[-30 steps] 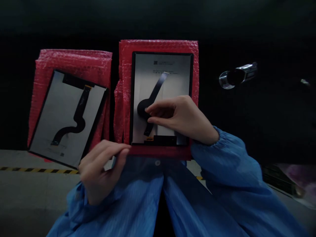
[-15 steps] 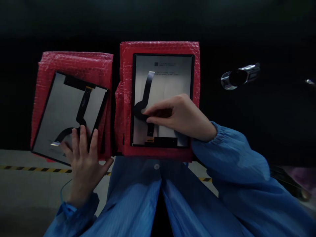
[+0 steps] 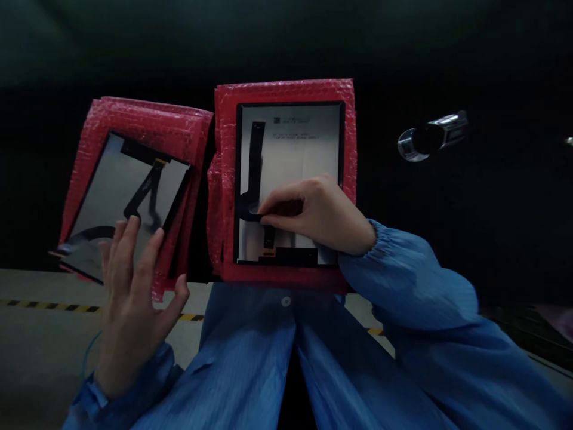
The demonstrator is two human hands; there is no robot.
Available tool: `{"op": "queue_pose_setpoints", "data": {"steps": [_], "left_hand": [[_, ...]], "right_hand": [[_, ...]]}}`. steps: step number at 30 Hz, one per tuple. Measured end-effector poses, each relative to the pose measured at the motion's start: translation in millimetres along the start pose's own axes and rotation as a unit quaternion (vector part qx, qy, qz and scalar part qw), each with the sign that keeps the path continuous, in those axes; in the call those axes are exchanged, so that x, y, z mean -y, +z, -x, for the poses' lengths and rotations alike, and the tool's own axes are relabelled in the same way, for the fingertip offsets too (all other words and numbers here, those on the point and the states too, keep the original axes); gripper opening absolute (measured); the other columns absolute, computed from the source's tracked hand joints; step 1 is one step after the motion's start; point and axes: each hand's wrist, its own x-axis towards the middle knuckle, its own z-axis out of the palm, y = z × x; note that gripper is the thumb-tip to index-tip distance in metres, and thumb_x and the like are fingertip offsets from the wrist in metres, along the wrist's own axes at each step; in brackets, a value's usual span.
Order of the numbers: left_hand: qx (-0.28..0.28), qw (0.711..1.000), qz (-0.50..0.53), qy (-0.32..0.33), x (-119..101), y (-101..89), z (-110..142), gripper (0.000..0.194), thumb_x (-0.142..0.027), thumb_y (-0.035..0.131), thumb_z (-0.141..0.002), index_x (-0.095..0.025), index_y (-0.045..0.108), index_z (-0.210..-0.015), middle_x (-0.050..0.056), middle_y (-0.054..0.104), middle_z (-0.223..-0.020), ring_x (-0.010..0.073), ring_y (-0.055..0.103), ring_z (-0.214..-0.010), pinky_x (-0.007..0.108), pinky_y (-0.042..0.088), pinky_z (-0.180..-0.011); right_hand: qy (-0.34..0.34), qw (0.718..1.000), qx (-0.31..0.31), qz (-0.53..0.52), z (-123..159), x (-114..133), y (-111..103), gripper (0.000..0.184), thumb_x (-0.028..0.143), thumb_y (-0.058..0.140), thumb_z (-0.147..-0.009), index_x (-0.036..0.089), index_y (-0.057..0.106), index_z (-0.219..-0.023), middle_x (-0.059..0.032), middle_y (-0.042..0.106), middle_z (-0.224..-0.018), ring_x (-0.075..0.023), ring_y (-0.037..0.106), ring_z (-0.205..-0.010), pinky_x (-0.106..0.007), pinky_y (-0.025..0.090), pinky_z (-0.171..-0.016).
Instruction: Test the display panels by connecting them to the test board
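Note:
Two flat display panels lie face down on red bubble wrap. The centre panel [image 3: 295,155] carries a black flex cable [image 3: 256,161] that runs straight up its left side. My right hand [image 3: 313,212] pinches the cable's bend low on that panel. The left panel [image 3: 120,191] sits tilted on its own red bubble wrap [image 3: 129,116], its black flex cable [image 3: 147,188] curving toward the near corner. My left hand [image 3: 132,280] rests with fingers stretched flat on that panel's near edge and holds nothing.
A shiny metal cylinder [image 3: 432,137] lies on the dark surface at the right. Red bubble wrap [image 3: 286,89] frames the centre panel. Below the table edge, a yellow-black striped line [image 3: 49,307] crosses the grey floor. My blue sleeves fill the foreground.
My right hand has swung the centre panel's cable from slanting right to standing upright on the left. My left hand has moved from the centre panel's corner onto the left panel, which has shifted.

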Motion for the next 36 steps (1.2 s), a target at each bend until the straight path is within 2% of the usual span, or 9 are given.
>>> {"op": "queue_pose_setpoints", "data": {"steps": [3, 6, 11, 14, 17, 22, 30, 33, 36], "left_hand": [[-0.039, 0.999, 0.004, -0.021, -3.6, -1.4, -4.2, 0.070, -0.018, 0.062, -0.089, -0.031, 0.035, -0.153, 0.004, 0.033, -0.160, 0.0352, 0.031, -0.146, 0.057, 0.023, -0.122], [-0.057, 0.995, -0.031, -0.082, 18.3, -3.8, -0.3, 0.055, -0.024, 0.061, -0.092, -0.020, 0.048, -0.145, 0.013, 0.043, -0.153, 0.0344, 0.036, -0.143, 0.053, 0.030, -0.119], [-0.126, 0.939, -0.132, -0.291, 56.4, -26.2, 13.1, 0.040, -0.040, 0.051, -0.096, -0.011, 0.065, -0.120, 0.016, 0.066, -0.120, 0.0316, 0.063, -0.110, 0.042, 0.050, -0.092], [0.018, 0.876, -0.138, -0.462, 62.9, -30.9, 22.0, 0.050, -0.059, 0.044, -0.093, -0.019, 0.070, -0.079, 0.008, 0.068, -0.073, 0.0278, 0.064, -0.071, 0.037, 0.044, -0.062], [0.131, 0.825, 0.049, -0.548, 63.2, -16.1, 33.5, 0.058, -0.073, 0.056, -0.079, -0.020, 0.063, -0.057, 0.006, 0.065, -0.058, 0.0236, 0.060, -0.058, 0.032, 0.039, -0.055], [-0.065, 0.748, 0.349, -0.562, 65.7, 14.2, 56.5, 0.042, -0.054, 0.075, -0.069, -0.017, 0.060, -0.055, 0.001, 0.054, -0.045, 0.0136, 0.046, -0.045, 0.026, 0.036, -0.047], [-0.343, 0.648, 0.391, -0.556, 90.3, -6.4, 76.8, 0.015, -0.033, 0.069, -0.077, -0.023, 0.061, -0.085, -0.002, 0.064, -0.078, 0.0151, 0.061, -0.072, 0.023, 0.053, -0.063], [-0.379, 0.642, 0.414, -0.522, 110.4, -18.2, 64.0, 0.009, -0.026, 0.065, -0.079, -0.022, 0.059, -0.083, -0.002, 0.065, -0.080, 0.0144, 0.063, -0.077, 0.021, 0.054, -0.066], [-0.341, 0.655, 0.442, -0.509, 144.6, -39.3, 35.3, 0.013, -0.013, 0.062, -0.077, -0.020, 0.062, -0.088, -0.001, 0.065, -0.078, 0.0127, 0.062, -0.072, 0.019, 0.054, -0.066]], "right_hand": [[-0.012, 1.000, -0.013, 0.007, 0.9, -1.7, 1.9, 0.008, 0.014, 0.071, -0.081, 0.019, 0.077, -0.084, 0.0008, 0.075, -0.080, -0.0153, 0.070, -0.074, -0.027, 0.055, -0.072], [-0.021, 0.999, -0.032, 0.000, 2.3, -5.7, 4.9, 0.007, 0.017, 0.071, -0.081, 0.020, 0.077, -0.084, 0.0001, 0.076, -0.080, -0.0152, 0.070, -0.070, -0.026, 0.054, -0.065], [-0.020, 0.999, -0.034, -0.014, 2.2, -13.8, 8.5, 0.009, 0.026, 0.072, -0.081, 0.021, 0.077, -0.086, -0.0015, 0.076, -0.079, -0.0156, 0.069, -0.062, -0.026, 0.054, -0.056], [-0.030, 0.999, -0.033, -0.001, 2.1, -15.3, 8.7, 0.011, 0.029, 0.071, -0.083, 0.021, 0.077, -0.088, -0.0029, 0.077, -0.085, -0.0173, 0.070, -0.065, -0.028, 0.054, -0.055], [-0.036, 0.999, -0.029, 0.013, 2.3, -15.8, 8.4, 0.011, 0.030, 0.070, -0.084, 0.022, 0.076, -0.089, -0.0033, 0.077, -0.088, -0.0180, 0.070, -0.064, -0.029, 0.054, -0.052], [-0.043, 0.999, -0.029, 0.002, 2.2, -15.3, 8.0, 0.013, 0.033, 0.069, -0.086, 0.022, 0.075, -0.088, -0.0046, 0.077, -0.091, -0.0197, 0.072, -0.066, -0.030, 0.057, -0.052], [-0.052, 0.998, -0.015, 0.012, 3.0, -14.9, 6.5, 0.014, 0.031, 0.066, -0.087, 0.022, 0.075, -0.092, -0.0039, 0.078, -0.095, -0.0200, 0.073, -0.072, -0.028, 0.059, -0.055], [-0.056, 0.998, -0.014, 0.019, 3.9, -17.9, 6.7, 0.015, 0.032, 0.065, -0.088, 0.023, 0.076, -0.093, -0.0032, 0.078, -0.095, -0.0199, 0.074, -0.073, -0.028, 0.058, -0.055], [-0.057, 0.998, -0.012, 0.019, 5.5, -21.0, 6.5, 0.016, 0.035, 0.065, -0.088, 0.024, 0.076, -0.093, -0.0030, 0.078, -0.094, -0.0208, 0.074, -0.075, -0.028, 0.059, -0.057]]}}
